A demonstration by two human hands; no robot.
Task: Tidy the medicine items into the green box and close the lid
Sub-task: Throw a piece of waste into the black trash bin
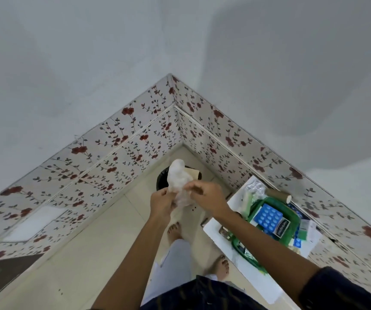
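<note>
Holding a crumpled white plastic bag [179, 182] in both hands out over the floor, above a black bin [162, 180] in the tiled corner; left hand [162, 203] pinches the bag's lower left side with fingers closed on it, right hand [204, 194] pinches its right edge between thumb and fingertips, also closed on it. Can't tell if anything is inside the bag. Green box [290, 222] sits open on the white table [256, 280] against the right wall, well apart from the hands, already stuffed, with a blue blister pack [267, 217] on top and a dark pack [281, 229] lying over it. Green lid [246, 253] appears to lie at the table's near edge beside the box. More foil strips [256, 187] and a cardboard tube [279, 194] sit at the far end of the table. Risks, judged: bag is thin and slippery, may slip or spill any contents into the bin; box looks overfull, so the lid may not seat; lid looks close to the table edge, an arm could knock it off. Readable text: dark pack reads roughly "Hansaplast", upside down; other labels too small.
</note>
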